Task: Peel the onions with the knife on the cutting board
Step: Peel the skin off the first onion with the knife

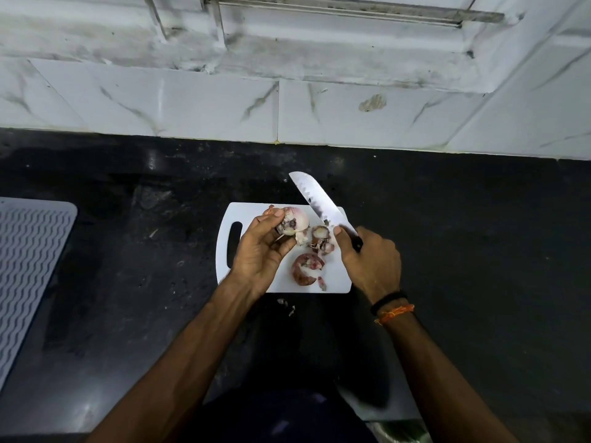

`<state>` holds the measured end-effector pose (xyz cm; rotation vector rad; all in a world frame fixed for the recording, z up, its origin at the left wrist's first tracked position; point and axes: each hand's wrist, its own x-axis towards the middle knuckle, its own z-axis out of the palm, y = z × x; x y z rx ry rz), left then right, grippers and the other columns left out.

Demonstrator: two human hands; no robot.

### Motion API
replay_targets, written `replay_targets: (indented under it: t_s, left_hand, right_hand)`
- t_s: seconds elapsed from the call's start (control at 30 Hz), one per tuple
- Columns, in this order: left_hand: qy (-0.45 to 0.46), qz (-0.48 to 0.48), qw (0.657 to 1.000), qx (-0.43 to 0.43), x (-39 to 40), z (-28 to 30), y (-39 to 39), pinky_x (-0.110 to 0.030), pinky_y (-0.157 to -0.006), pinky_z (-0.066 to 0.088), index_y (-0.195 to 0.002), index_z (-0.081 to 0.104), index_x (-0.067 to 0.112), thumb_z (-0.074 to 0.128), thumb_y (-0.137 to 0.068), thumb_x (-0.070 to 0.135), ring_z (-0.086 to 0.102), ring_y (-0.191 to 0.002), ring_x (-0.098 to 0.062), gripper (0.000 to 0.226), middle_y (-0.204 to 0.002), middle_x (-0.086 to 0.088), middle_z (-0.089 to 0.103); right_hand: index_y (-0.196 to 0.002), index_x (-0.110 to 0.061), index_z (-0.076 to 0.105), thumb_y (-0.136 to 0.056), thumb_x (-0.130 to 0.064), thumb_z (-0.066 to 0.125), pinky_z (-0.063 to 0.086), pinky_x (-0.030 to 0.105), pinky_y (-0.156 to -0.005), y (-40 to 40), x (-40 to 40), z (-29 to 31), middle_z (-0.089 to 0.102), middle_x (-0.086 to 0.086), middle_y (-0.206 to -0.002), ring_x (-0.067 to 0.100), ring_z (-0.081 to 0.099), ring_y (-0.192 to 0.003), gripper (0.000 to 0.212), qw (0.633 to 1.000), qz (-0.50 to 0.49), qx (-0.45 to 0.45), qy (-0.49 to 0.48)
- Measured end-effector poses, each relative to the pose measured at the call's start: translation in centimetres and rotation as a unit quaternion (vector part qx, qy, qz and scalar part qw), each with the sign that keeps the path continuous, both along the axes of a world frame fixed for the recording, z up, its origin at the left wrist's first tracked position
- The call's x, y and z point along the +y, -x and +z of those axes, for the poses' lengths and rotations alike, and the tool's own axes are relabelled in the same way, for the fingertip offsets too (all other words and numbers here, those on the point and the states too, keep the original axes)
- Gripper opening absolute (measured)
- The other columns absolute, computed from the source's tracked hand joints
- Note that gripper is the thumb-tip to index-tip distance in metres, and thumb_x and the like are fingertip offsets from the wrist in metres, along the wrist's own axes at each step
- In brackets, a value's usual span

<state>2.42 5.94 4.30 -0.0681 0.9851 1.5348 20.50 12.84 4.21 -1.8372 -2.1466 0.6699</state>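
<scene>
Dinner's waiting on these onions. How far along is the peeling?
Partly done: loose skins lie on the cutting board. In hand: the left hand holds a mostly pale onion, the right hand the knife. Left: its dark root end.

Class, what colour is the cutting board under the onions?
White, plain in the head view: cutting board.

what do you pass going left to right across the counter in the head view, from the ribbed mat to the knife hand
ribbed mat → cutting board's handle slot → left hand holding the peeled onion → peel scraps on the cutting board → right hand gripping the knife
</scene>
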Motion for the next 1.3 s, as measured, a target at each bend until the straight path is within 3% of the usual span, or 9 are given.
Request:
replay_targets:
  t_s: [0.1,0.33,0.53,0.6,0.7,0.9,1.03,1.2,1.3]
  left_hand:
    - [-0.027,-0.005,1.000,0.007,0.0,-0.4,0.1,-0.039,-0.102,0.048,-0.095,0.064,0.015,0.073,-0.076,0.015,0.067,-0.099,-0.020,0.021,-0.103,-0.006,0.071]
    - [-0.087,0.003,0.996,0.001,0.2,-1.6,0.2,-0.037,-0.095,0.054,-0.115,0.062,0.007,0.068,-0.080,0.006,0.066,-0.103,-0.024,0.035,-0.114,-0.015,0.065]
    - [-0.139,-0.031,0.989,0.031,0.2,-1.9,0.2,-0.046,-0.099,0.051,-0.128,0.058,0.007,0.094,-0.055,0.011,0.066,-0.101,-0.022,0.081,-0.107,-0.014,0.067]
    - [-0.154,-0.033,0.987,0.032,0.1,-1.9,0.2,-0.047,-0.099,0.053,-0.132,0.055,0.006,0.096,-0.051,0.013,0.065,-0.109,-0.026,0.091,-0.116,-0.019,0.064]
    - [-0.166,-0.024,0.985,0.038,0.1,-1.9,0.2,-0.044,-0.099,0.053,-0.137,0.052,0.003,0.093,-0.061,0.011,0.058,-0.122,-0.034,0.087,-0.137,-0.026,0.054]
    - [-0.145,-0.011,0.986,0.077,0.2,-1.8,-0.1,-0.044,-0.099,0.054,-0.126,0.058,0.003,0.062,-0.074,-0.011,0.061,-0.115,-0.033,0.054,-0.124,-0.017,0.066]
    - [-0.141,-0.022,0.986,0.084,0.1,-1.3,-0.4,-0.045,-0.095,0.056,-0.123,0.059,0.004,0.063,-0.073,-0.011,0.068,-0.107,-0.028,0.052,-0.116,-0.013,0.071]
    - [-0.160,-0.036,0.983,0.077,0.1,-1.1,-0.3,-0.053,-0.102,0.048,-0.130,0.056,0.001,0.086,-0.064,-0.001,0.061,-0.120,-0.036,0.072,-0.129,-0.021,0.062]
    - [-0.146,-0.039,0.984,0.093,0.0,-0.9,-0.3,-0.053,-0.101,0.049,-0.129,0.058,0.002,0.071,-0.072,-0.009,0.063,-0.115,-0.035,0.059,-0.124,-0.019,0.065]
  right_hand:
    - [-0.066,-0.023,0.051,-0.095,-0.061,0.047,0.038,0.028,-0.053,0.0,0.3,0.1,0.060,-0.002,-0.065,0.017,0.060,-0.061,0.048,0.998,-0.005,0.032,0.062]
    - [-0.073,-0.010,0.067,-0.097,-0.059,0.047,0.042,0.032,-0.055,0.3,0.2,1.8,0.068,0.002,-0.067,0.015,0.059,-0.057,0.059,0.988,0.029,0.138,0.071]
    - [-0.073,-0.010,0.067,-0.096,-0.060,0.044,0.040,0.029,-0.052,0.7,0.0,2.3,0.065,0.001,-0.062,0.014,0.055,-0.051,0.060,0.992,0.047,0.107,0.052]
    - [-0.073,-0.010,0.066,-0.095,-0.062,0.042,0.041,0.030,-0.052,0.7,-0.2,2.4,0.064,0.004,-0.061,0.016,0.055,-0.051,0.061,0.992,0.049,0.105,0.048]
    - [-0.072,-0.009,0.065,-0.096,-0.059,0.043,0.038,0.028,-0.051,0.8,-0.5,2.8,0.062,0.003,-0.060,0.015,0.053,-0.051,0.060,0.992,0.054,0.103,0.045]
    - [-0.064,-0.020,0.055,-0.099,-0.053,0.045,0.026,0.015,-0.047,1.2,-1.4,3.2,0.051,-0.008,-0.053,0.007,0.048,-0.047,0.049,0.994,0.069,0.082,0.025]
    - [-0.059,-0.021,0.043,-0.099,-0.056,0.044,0.030,0.024,-0.050,1.7,-1.7,3.3,0.048,-0.005,-0.051,0.011,0.048,-0.048,0.053,0.995,0.062,0.075,-0.012]
    - [-0.060,-0.019,0.044,-0.100,-0.054,0.044,0.031,0.025,-0.049,1.5,-1.4,3.4,0.049,-0.002,-0.052,0.010,0.047,-0.047,0.053,0.996,0.035,0.080,-0.021]
    - [-0.062,-0.014,0.050,-0.099,-0.055,0.043,0.033,0.025,-0.049,1.4,-1.3,3.2,0.052,0.000,-0.052,0.013,0.049,-0.047,0.056,0.995,0.046,0.082,-0.014]
